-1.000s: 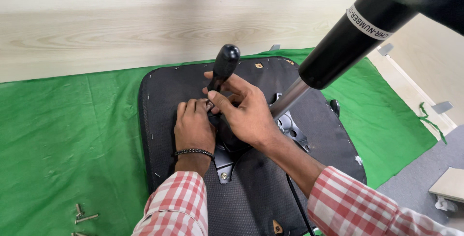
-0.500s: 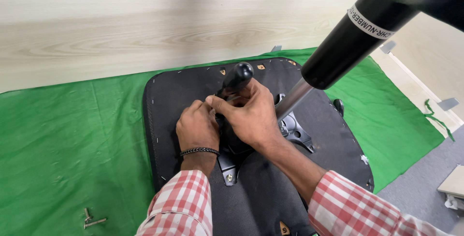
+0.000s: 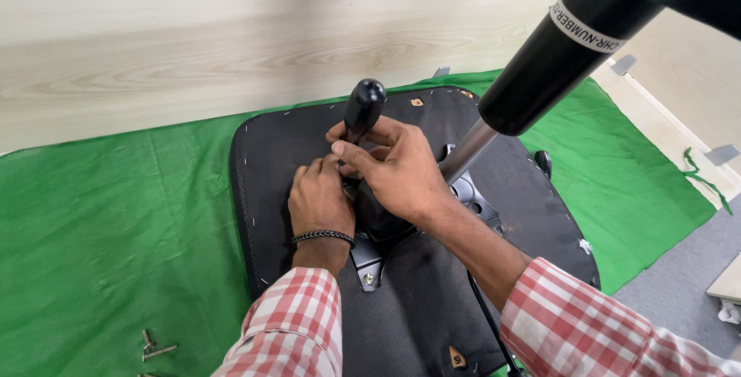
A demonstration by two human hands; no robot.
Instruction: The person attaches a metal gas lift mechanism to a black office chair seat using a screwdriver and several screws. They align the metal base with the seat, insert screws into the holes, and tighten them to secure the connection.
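Note:
An upturned black chair seat (image 3: 270, 145) lies on a green cloth (image 3: 116, 223). A metal mechanism plate (image 3: 369, 265) is fixed to its underside, and a black gas-lift cylinder (image 3: 540, 76) with a chrome rod rises from it to the upper right. My right hand (image 3: 401, 172) grips the shaft of a black-handled lever (image 3: 363, 107) that stands upright over the plate. My left hand (image 3: 318, 199) is closed beside it, fingers pressed against the base of the lever. What the fingertips hold is hidden.
A few loose bolts (image 3: 154, 344) lie on the cloth at the lower left. A light wooden panel (image 3: 231, 30) stands behind the seat. A black knob (image 3: 543, 162) sits at the seat's right edge. Grey floor (image 3: 679, 284) shows at the right.
The black lever handle swung down toward the right half a second ago and now stands upright again. Both hands stayed at its base, and the view shifted slightly.

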